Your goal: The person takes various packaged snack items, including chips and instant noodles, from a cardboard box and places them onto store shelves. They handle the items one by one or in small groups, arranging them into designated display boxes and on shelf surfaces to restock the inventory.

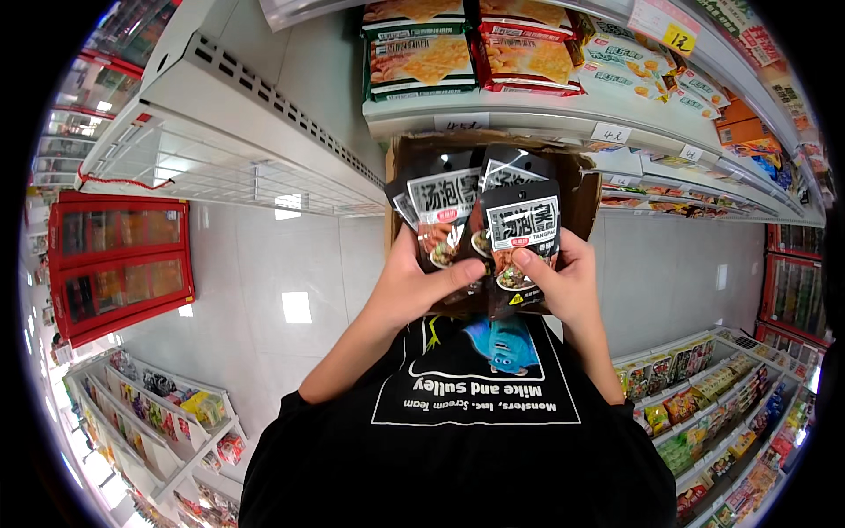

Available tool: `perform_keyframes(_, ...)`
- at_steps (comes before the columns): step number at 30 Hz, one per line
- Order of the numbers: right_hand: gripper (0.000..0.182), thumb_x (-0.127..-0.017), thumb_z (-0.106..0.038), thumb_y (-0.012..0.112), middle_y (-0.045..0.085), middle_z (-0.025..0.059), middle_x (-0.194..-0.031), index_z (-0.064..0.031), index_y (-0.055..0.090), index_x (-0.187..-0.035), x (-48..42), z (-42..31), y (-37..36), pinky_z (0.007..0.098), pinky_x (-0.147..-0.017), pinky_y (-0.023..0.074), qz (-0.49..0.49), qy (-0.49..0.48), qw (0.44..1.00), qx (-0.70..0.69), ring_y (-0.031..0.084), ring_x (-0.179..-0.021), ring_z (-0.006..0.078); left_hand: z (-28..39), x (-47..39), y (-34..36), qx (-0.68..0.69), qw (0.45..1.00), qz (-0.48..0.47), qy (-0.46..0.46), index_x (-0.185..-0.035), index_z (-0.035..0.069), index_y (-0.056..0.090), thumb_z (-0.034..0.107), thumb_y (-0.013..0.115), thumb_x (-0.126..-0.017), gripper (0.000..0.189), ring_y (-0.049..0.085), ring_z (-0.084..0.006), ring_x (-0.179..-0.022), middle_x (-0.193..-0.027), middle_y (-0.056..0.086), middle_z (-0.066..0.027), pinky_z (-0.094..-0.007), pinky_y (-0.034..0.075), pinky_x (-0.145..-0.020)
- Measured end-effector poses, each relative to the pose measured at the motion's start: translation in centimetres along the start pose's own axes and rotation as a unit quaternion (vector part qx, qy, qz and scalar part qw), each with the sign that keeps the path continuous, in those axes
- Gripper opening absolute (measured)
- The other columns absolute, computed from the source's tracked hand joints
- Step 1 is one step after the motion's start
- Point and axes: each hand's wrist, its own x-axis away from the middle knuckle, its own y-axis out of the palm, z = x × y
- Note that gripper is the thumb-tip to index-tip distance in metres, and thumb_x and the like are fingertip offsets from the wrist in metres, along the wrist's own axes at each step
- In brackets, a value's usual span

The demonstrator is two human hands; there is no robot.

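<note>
My left hand (422,284) holds several black snack packets (445,204) fanned out, its thumb lying across their lower part. In my right hand (568,277) is another black packet (523,244) with a hang hole at its top, pressed under the thumb. It overlaps a further black packet (511,168) behind it. An open cardboard box (589,198) is beneath the packets and both hands, close to my chest. What lies deeper in the box is hidden by the packets.
A shelf with snack packs (422,63) and price tags (610,133) stands just beyond the box. A white metal shelf unit (264,105) is at the upper left, a red glass-door fridge (122,261) at the left. Stocked shelves fill both lower corners.
</note>
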Motion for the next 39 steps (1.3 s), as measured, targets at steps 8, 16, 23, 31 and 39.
perform_keyframes(8,0.07,-0.09,-0.018,0.08,0.063,0.0049,-0.127,-0.0005,0.042,-0.146,-0.2,3.2,-0.5,0.0298,-0.099,0.0486,-0.086,0.049,0.987,-0.13,0.059,-0.116,0.0116,0.5,-0.2,-0.9,-0.203,0.973,-0.103,-0.032,-0.137,-0.003,0.047,0.014,0.083,-0.085,0.066,0.06,-0.0175,-0.114,-0.123,0.063,-0.0107,-0.0337,0.048,-0.1)
perform_keyframes(16,0.044,-0.085,-0.004,0.082,0.071,0.0042,-0.107,-0.0009,0.061,-0.123,-0.7,-0.2,-0.1,0.0296,-0.089,0.0557,-0.087,0.077,0.985,-0.128,0.068,-0.097,0.0121,0.2,-0.2,-1.1,-0.413,0.876,0.04,0.245,-0.116,0.004,0.068,0.041,0.086,-0.075,0.059,0.056,-0.0362,-0.105,-0.108,0.065,-0.0139,-0.0412,0.046,-0.093)
perform_keyframes(23,0.048,-0.08,-0.03,0.086,0.074,0.0103,-0.103,-0.0001,0.068,-0.113,5.1,-6.7,-7.5,0.0313,-0.082,0.0551,0.024,0.152,0.95,0.273,0.071,-0.092,0.0193,0.5,1.1,-7.0,-0.451,0.864,0.194,0.113,-0.132,-0.001,0.057,0.021,0.073,-0.09,0.051,0.064,-0.0203,-0.081,-0.091,0.07,-0.0086,-0.0306,0.049,-0.082)
perform_keyframes(31,0.052,-0.084,-0.047,0.073,0.068,0.0224,-0.11,-0.0048,0.069,-0.115,5.0,-4.5,-5.8,0.0448,-0.081,0.0559,-0.026,0.047,0.889,0.455,0.069,-0.09,0.0388,-1.3,0.3,-7.0,-0.542,0.834,0.103,0.019,-0.124,0.005,0.061,0.019,0.066,-0.092,0.035,0.073,-0.0349,-0.073,-0.084,0.073,-0.0166,-0.0371,0.055,-0.067)
perform_keyframes(39,0.056,-0.076,-0.061,0.07,0.073,0.0184,-0.086,-0.0105,0.074,-0.1,2.9,-3.6,-6.8,0.0486,-0.074,0.0564,0.002,0.135,0.834,0.535,0.07,-0.084,0.0397,-3.2,0.3,-7.8,-0.383,0.91,0.135,0.086,-0.13,0.0,0.061,0.007,0.068,-0.09,0.042,0.07,-0.0157,-0.087,-0.097,0.075,-0.0114,-0.0311,0.054,-0.08)
